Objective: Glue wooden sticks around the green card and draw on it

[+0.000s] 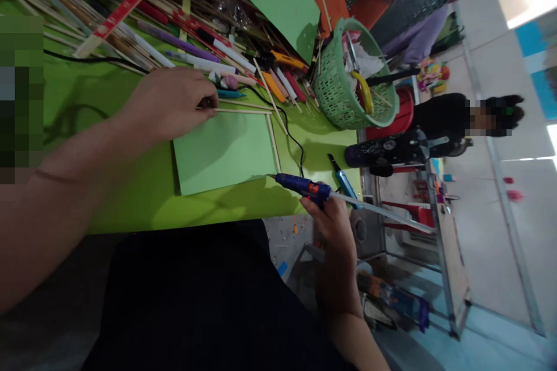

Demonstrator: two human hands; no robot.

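Green card (224, 153): a flat, matte rectangle; I saw it lying mid-frame on the smooth lime counter (130, 206).
Side stick (274, 142): thin, straight, pale wood, set along the card's right edge.
Top stick (243, 111): equally slim, running along the upper edge to the left fingertips.
Left hand (172, 98): arched over the card's upper left corner, fingers curled and tips close together; I could not tell whether they pinched the top stick.
Glue gun (304, 186): dark blue plastic with an orange patch, its tapered nozzle just beside the card's lower right corner.
Glue rod (383, 210): long, translucent, jutting from the gun's rear.
Right hand (333, 220): fingers clamped on the glue gun, right of centre.
Cord (300, 151): black, looping close past the card's right side.
Marker heap (217, 46): smooth barrels among rough skewers, crowding the upper left and hemming in the card.
Basket (328, 90): openwork green plastic, upper right, holding a yellow-handled tool (366, 95).
Blue cutter (346, 185): slim, lying just beyond the gun.
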